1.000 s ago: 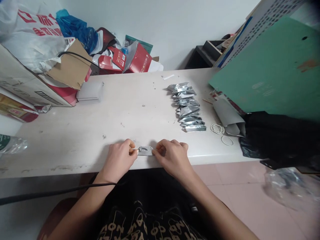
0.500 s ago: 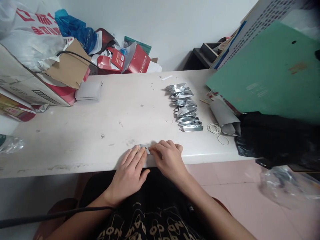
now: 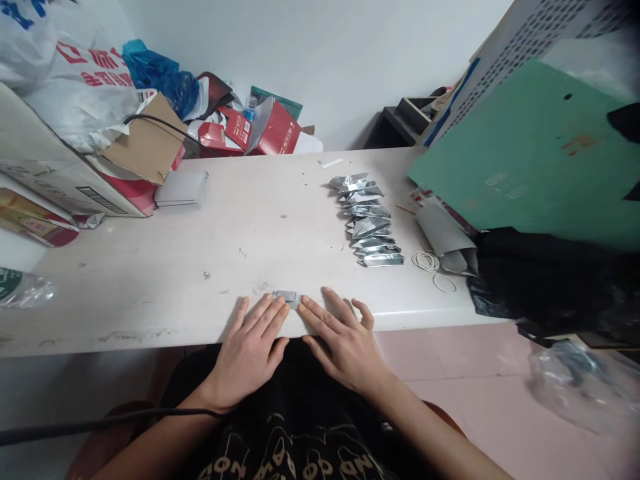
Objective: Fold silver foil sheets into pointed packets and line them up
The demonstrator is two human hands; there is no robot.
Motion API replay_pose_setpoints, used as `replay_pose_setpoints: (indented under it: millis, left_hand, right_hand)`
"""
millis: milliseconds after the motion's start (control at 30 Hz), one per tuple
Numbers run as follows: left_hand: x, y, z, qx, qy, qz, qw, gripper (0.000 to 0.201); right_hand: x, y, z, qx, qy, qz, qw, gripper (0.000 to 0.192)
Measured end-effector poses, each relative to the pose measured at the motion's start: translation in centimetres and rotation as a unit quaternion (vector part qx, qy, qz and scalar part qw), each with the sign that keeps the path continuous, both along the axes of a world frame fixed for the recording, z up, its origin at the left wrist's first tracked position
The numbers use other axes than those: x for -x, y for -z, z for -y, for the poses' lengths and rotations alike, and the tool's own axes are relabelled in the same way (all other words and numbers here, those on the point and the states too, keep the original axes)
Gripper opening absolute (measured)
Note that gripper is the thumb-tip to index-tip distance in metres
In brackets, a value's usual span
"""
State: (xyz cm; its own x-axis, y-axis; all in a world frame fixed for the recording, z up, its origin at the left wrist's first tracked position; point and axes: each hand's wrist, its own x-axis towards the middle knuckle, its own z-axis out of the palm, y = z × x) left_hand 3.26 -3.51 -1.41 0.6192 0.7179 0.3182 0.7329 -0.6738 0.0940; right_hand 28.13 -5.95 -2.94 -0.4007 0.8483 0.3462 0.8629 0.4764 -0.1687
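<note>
A small piece of folded silver foil paper [image 3: 287, 296] lies flat near the table's front edge. My left hand [image 3: 254, 350] rests on its left side, palm down, fingers stretched out and fingertips pressing the foil. On the other side, my right hand [image 3: 350, 343] lies with its fingers spread; the index and middle fingertips touch the foil's right end. Parts of the foil are hidden under my fingers. Farther back to the right, a row of several folded silver foil pieces [image 3: 369, 220] lies overlapped on the table.
White rubber bands [image 3: 425, 261] and a rolled grey sheet [image 3: 444, 233] lie right of the foil row, beside a black plastic bag [image 3: 540, 280] and a green board [image 3: 525, 160]. At left stand a stack of white cards [image 3: 181, 190], a cardboard box [image 3: 60, 160] and a plastic bottle [image 3: 25, 288].
My right hand's fingers have gone from a pinch at the foil to stretched out and spread. My left fingers have slid slightly left, uncovering more foil. The view has shifted a little.
</note>
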Motion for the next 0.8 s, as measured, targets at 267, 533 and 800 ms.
replay_pose_setpoints:
  millis: [267, 533, 800]
  left_hand:
    - [5.8, 0.3, -2.5, -0.013, -0.006, -0.021, 1.0, 0.089]
    - [2.7, -0.1, -1.5, 0.054, 0.013, -0.042, 0.998, 0.081]
    - [3.6, -0.9, -1.6, 0.08, -0.013, -0.06, 0.995, 0.064]
  right_hand:
    - [1.1, 0.0, -1.5, -0.009, -0.034, -0.046, 0.998, 0.07]
    - [2.9, -0.4, -3.1, 0.03, -0.114, 0.013, 0.993, 0.084]
    - [1.6, -0.6, -3.4, 0.03, -0.123, 0.04, 0.991, 0.078]
